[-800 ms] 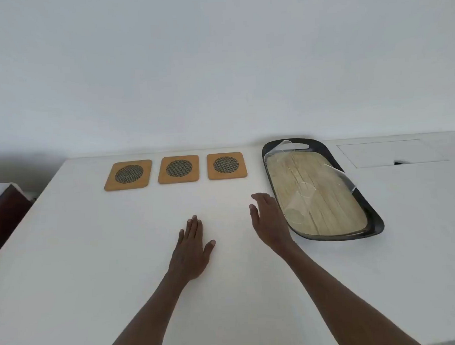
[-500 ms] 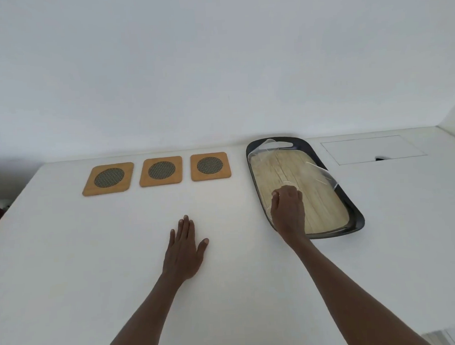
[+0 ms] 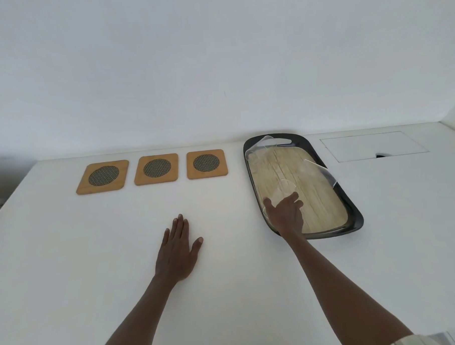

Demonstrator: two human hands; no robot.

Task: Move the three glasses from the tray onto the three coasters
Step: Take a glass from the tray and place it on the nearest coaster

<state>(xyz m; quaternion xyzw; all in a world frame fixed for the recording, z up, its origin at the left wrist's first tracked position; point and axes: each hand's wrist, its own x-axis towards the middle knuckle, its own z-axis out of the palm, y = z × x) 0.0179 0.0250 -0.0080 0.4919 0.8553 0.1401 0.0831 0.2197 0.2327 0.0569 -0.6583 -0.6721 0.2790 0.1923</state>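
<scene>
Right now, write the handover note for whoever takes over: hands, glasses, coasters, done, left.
Left hand: flat on the white table, open, empty.
Right hand: over the tray, fingers wrapped around the nearest glass; lift not clear.
Other two glasses: far-left glass and right-edge glass, both on the tray.
Three coasters in a row left of the tray, all bare.
Done: nothing placed.
Left: all three glasses onto coasters.

Three clear glasses [image 3: 284, 193] on tray [image 3: 353, 208]
</scene>
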